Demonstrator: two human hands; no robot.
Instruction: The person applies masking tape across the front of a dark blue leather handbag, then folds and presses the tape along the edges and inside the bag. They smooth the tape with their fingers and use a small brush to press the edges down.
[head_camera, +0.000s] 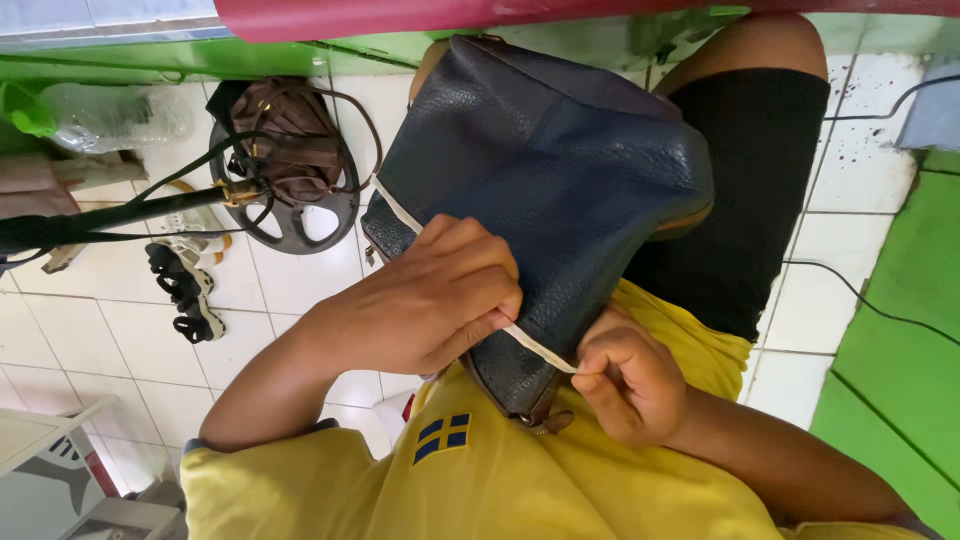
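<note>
Dark blue leather bag (545, 190), resting on the lap against black shorts (745, 190) and a yellow shirt (500, 470); looks soft and pebbled, slumping rather than stiff, probably light to middling in weight, not fragile; grainy surface likely to give decent grip; pale strip (535, 345) along the edge, thin and flexible, looks best pinched close to the seam; left hand (425, 300) clenched over the bag's edge, fingers pressing the strip down; right hand (625, 385) curled, pinching the strip's free end; brown bag (290, 140) lying on a metal wheel (300, 220) on the tiled floor (300, 290), well apart
</note>
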